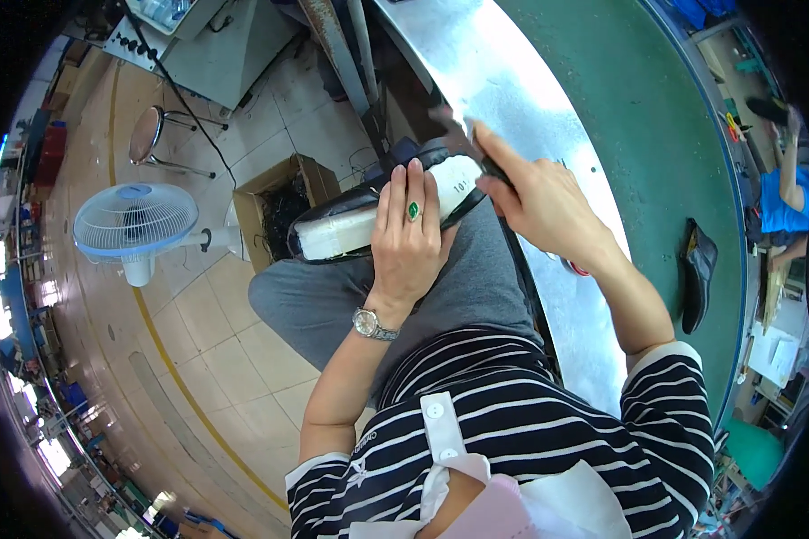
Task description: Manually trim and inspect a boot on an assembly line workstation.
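A black shoe [343,230] lies sole up across my lap, its pale bottom showing and its dark upper wrapped round the edge. My left hand [409,229] is laid over the middle of the bottom and grips the shoe, thumb at the near side. In my right hand [548,202] is a metal hand tool [459,139] with a dark handle. Its head is blurred, so its exact kind cannot be told. The tool is at the shoe's right end; whether it touches the shoe is unclear.
To my right runs a shiny metal bench edge [589,337] beside a green surface [638,171] bearing another black shoe [697,269]. At left are a cardboard box [256,211] with dark scraps, a fan [135,220] and a stool [146,135]. A person in blue [786,198] is at far right.
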The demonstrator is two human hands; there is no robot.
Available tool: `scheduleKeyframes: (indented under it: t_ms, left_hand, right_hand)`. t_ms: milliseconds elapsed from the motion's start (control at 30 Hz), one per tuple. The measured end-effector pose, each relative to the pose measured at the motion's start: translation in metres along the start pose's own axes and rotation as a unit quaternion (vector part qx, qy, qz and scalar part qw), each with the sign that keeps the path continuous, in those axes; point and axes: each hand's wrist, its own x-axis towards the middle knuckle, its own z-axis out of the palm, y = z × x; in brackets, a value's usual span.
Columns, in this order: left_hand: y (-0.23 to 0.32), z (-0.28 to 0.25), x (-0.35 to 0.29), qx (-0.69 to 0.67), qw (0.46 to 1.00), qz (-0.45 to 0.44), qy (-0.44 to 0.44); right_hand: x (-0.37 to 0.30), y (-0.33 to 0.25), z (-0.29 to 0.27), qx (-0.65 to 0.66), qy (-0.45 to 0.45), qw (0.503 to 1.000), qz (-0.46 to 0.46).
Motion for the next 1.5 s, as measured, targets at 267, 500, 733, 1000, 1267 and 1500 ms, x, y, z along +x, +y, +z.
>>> scheduleKeyframes:
  t_ms: [267, 500, 733, 1000, 1267, 1500]
  left_hand:
    - [-0.004, 0.010, -0.007, -0.007, 0.998, 0.017, 0.060]
    - [-0.001, 0.014, -0.006, -0.022, 0.997, 0.018, 0.069]
    - [-0.003, 0.012, 0.000, -0.078, 0.993, -0.038, 0.075]
    - [-0.082, -0.056, 0.014, -0.195, 0.967, -0.140, -0.089]
    - [-0.084, -0.064, 0.015, -0.231, 0.939, -0.209, -0.144]
    - [-0.059, -0.040, -0.022, -0.095, 0.992, -0.049, -0.063]
  right_hand:
    - [0.013, -0.009, 0.009, -0.050, -0.045, 0.997, -0.026]
    - [0.012, -0.010, 0.022, -0.076, -0.054, 0.995, -0.016]
    - [0.013, -0.017, 0.028, -0.017, -0.010, 1.000, -0.023]
    - [0.014, -0.015, 0.004, 0.265, -0.219, 0.939, 0.013]
    - [0.018, -0.042, 0.017, 0.355, -0.345, 0.860, 0.122]
    - [0.018, -0.046, 0.001, 0.164, -0.319, 0.933, 0.021]
